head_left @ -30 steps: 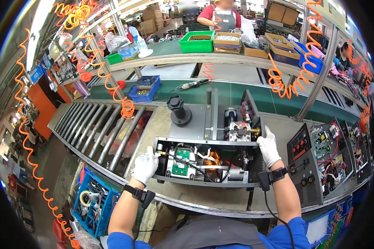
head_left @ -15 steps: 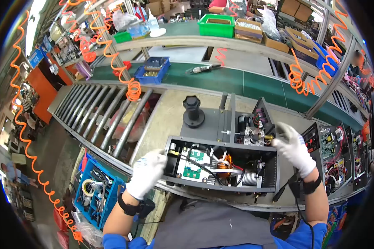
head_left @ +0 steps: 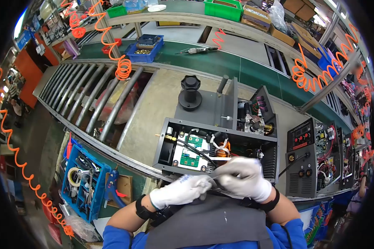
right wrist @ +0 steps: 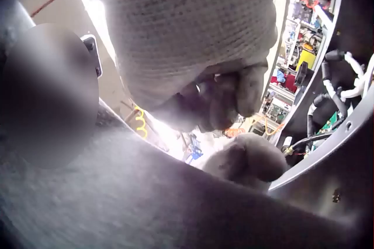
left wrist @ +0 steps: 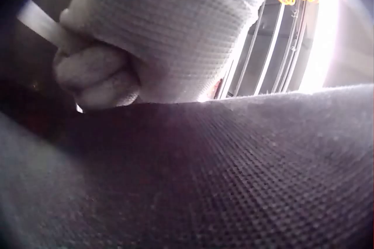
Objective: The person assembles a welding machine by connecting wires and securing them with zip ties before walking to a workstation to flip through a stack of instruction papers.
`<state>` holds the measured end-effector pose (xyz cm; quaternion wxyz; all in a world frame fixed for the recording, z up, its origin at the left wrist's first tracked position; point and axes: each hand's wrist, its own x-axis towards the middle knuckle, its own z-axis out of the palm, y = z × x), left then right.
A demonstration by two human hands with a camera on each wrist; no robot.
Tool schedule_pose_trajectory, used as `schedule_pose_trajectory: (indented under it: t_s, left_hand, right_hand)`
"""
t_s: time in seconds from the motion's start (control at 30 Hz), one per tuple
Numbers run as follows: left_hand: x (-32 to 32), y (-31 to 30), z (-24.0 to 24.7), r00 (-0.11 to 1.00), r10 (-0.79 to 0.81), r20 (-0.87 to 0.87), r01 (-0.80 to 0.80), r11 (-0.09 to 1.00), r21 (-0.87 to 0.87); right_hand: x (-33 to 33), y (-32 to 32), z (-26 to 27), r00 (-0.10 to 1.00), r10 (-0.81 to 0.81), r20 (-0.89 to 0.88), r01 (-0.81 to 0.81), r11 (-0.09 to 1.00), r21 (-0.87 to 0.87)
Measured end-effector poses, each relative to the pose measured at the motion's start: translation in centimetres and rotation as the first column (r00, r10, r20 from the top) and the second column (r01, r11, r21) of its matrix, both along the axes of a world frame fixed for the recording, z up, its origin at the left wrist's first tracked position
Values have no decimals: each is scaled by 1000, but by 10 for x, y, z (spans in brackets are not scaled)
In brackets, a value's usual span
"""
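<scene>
The left white-gloved hand (head_left: 183,191) grips a thin pale strip (left wrist: 40,22); the right white-gloved hand (head_left: 246,179) is just beside it, fingers curled — whether round anything, I cannot tell.
Both are at the near edge of an open dark-grey metal casing (head_left: 253,137) — green circuit board (head_left: 187,161) inside, black lobed knob (head_left: 190,93) behind, blue plastic tool tray (head_left: 101,182) to the left.

The left hand (head_left: 182,192) wore matt, ribbed cloth (coarse up close); the open casing (head_left: 271,157) looked smooth and matt, the rollers (head_left: 121,103) glossy metal.
</scene>
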<state>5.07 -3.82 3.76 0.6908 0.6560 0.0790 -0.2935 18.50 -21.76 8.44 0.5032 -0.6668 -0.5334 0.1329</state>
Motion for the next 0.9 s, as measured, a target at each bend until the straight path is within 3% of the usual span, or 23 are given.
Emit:
schedule_pose_trajectory:
  t_s: [0.03,0.07,0.1,0.17,0.2,0.27,0.3,0.33,0.37,0.43,0.47,0.5,0.57,0.7,0.77,0.83,0.87,0.9]
  left_hand:
    - [-1,5,-4,1000,5,29,-6,999,41]
    - [-3,15,-11,963,70,262,-138,958,252]
    - [-4,24,-17,869,75,489,-305,859,412]
    - [6,39,8,849,351,394,-495,790,362]
    - [10,34,21,856,340,390,-481,799,361]
    - [19,14,39,736,14,677,-468,732,494]
    - [23,4,39,730,-93,677,-383,765,518]
    - [29,-5,39,799,-147,583,-238,813,531]
    - [34,-11,40,848,-212,485,-89,846,526]
    - [35,-17,21,848,-261,462,-39,838,545]
    - [34,-20,14,790,-289,540,-119,792,598]
    - [34,-23,10,724,-321,610,-203,746,635]
    - [38,-29,12,793,-363,490,-101,714,693]
    - [46,-40,9,795,-431,427,-10,695,719]
    - [53,-41,18,791,-452,413,14,687,726]
    - [64,-37,34,829,-396,396,-5,702,712]
    - [68,-33,35,874,-272,402,-72,747,661]
    - [73,-25,39,860,-311,404,-115,653,749]
  right_hand:
    - [6,-11,0,989,-148,-17,148,989,-16]
    - [11,-23,2,932,-247,-266,251,968,-18]
    - [14,-32,5,806,-325,-495,350,936,-44]
    - [18,-42,10,762,-465,-450,441,882,-164]
    - [20,-45,3,848,-413,-333,389,911,-139]
    - [15,-42,-5,919,-311,-242,289,950,-122]
    - [11,-38,-6,947,-262,-185,247,964,-96]
    - [5,-36,-4,936,-272,-222,254,961,-107]
    - [6,-37,-16,959,-238,-152,237,971,-22]
    - [4,-44,-17,962,-205,-178,184,975,-125]
    - [0,-38,-20,973,-204,-109,204,979,-18]
    - [-3,-39,-20,981,-193,-12,192,980,-41]
    - [-6,-48,-28,994,-83,70,101,944,-313]
    - [-15,-62,-35,952,-179,249,270,876,-400]
    - [-11,-75,-33,955,-207,211,278,869,-409]
    - [-2,-102,-33,903,-363,229,418,864,-279]
    - [3,-117,-25,840,-541,53,526,784,-331]
    - [7,-131,-16,717,-687,-113,601,693,-400]
